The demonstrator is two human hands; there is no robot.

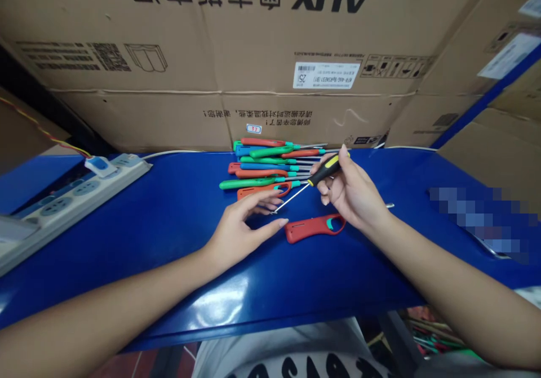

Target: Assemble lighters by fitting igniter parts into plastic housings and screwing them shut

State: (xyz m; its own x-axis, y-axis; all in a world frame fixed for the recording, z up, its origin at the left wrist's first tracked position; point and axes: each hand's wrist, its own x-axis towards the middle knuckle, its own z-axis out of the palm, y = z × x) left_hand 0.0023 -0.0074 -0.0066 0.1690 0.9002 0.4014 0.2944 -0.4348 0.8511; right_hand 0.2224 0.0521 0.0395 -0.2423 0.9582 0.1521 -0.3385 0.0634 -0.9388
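My right hand (353,189) grips a screwdriver (327,168) with a black and yellow handle, its thin shaft slanting down to the left. The shaft's tip reaches between the parted thumb and fingers of my left hand (243,223), which is open. Whether a small part sits at the tip is too small to tell. Below both hands a red long-nosed gas lighter (306,230) lies on the blue table (169,237); my right hand covers the middle of it. Several more gas lighters (264,173) in green, red, orange and blue lie bunched just behind my hands.
A large cardboard box (236,79) stands along the table's back edge, with a small numbered label (254,129) on it. A white power strip (84,189) with a plug lies at the left. At the right an object (486,220) is blurred out.
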